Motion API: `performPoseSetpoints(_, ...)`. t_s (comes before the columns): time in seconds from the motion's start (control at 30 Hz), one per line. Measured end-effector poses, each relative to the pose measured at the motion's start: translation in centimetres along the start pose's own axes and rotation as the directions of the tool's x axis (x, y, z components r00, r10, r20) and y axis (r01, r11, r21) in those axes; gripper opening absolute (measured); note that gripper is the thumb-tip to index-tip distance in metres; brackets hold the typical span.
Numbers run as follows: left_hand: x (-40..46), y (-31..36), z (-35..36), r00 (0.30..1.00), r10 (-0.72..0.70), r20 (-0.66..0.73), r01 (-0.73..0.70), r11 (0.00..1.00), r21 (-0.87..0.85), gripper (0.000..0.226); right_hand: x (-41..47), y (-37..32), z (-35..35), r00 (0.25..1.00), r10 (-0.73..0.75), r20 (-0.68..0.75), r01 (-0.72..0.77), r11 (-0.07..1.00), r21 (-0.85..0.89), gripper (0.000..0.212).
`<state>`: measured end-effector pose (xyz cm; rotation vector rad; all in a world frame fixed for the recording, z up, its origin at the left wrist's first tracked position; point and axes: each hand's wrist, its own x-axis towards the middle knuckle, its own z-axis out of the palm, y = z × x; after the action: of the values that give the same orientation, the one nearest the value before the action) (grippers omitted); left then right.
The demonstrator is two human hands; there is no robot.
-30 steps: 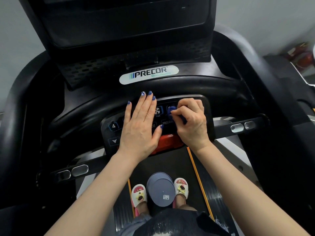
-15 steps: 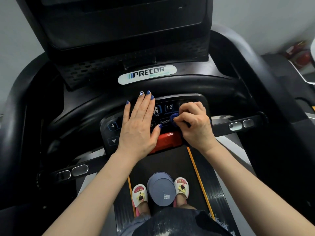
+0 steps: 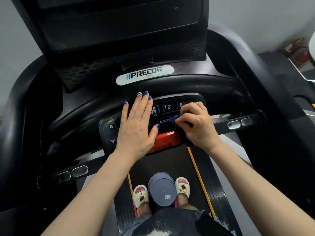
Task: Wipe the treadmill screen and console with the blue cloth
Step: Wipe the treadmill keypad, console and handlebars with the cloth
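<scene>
The treadmill's dark screen (image 3: 119, 26) stands tilted at the top of the view. Below it lies the black console keypad (image 3: 167, 108) with lit buttons such as FAN, 12 and PROGRAM. My left hand (image 3: 136, 128) rests flat on the keypad's left half, fingers together and holding nothing. My right hand (image 3: 197, 125) is bunched around the blue cloth (image 3: 176, 122) and presses it on the keypad's right part, just right of the PROGRAM button. Most of the cloth is hidden under that hand; a fold hangs past the keypad's lower right edge.
A red stop button (image 3: 163, 142) sits at the keypad's front edge between my hands. A curved black handlebar (image 3: 170, 84) runs behind the keypad, and side grips with metal sensors (image 3: 238, 124) stick out on either side. My slippered feet and a round grey object (image 3: 162, 191) are on the belt.
My right hand has slid the cloth to the right and slightly down across the keypad, uncovering the 12 and 8 buttons. My left hand has stayed flat in place.
</scene>
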<state>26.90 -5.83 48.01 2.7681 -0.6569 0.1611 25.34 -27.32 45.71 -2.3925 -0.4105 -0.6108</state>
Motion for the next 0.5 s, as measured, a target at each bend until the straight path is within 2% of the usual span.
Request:
performPoseSetpoints(0.2, 0.0, 0.1, 0.0, 1.0, -0.004, 0.0, 0.004, 1.0, 0.007, 0.077, 3.0, -0.8, 0.7, 0.977, 0.087, -0.195, -0.094, 0.995, -0.028, 0.013)
performPoseSetpoints(0.33, 0.0, 0.3, -0.2, 1.0, -0.014, 0.005, 0.014, 1.0, 0.008, 0.077, 3.2, -1.0, 0.8, 0.968, 0.124, -0.217, -0.13, 0.992, -0.01, 0.011)
performPoseSetpoints(0.5, 0.0, 1.2, -0.5, 1.0, 0.02, -0.001, -0.02, 1.0, 0.0, 0.079, 2.8, -0.6, 0.5, 0.977, 0.087, -0.195, -0.094, 0.995, -0.026, 0.011)
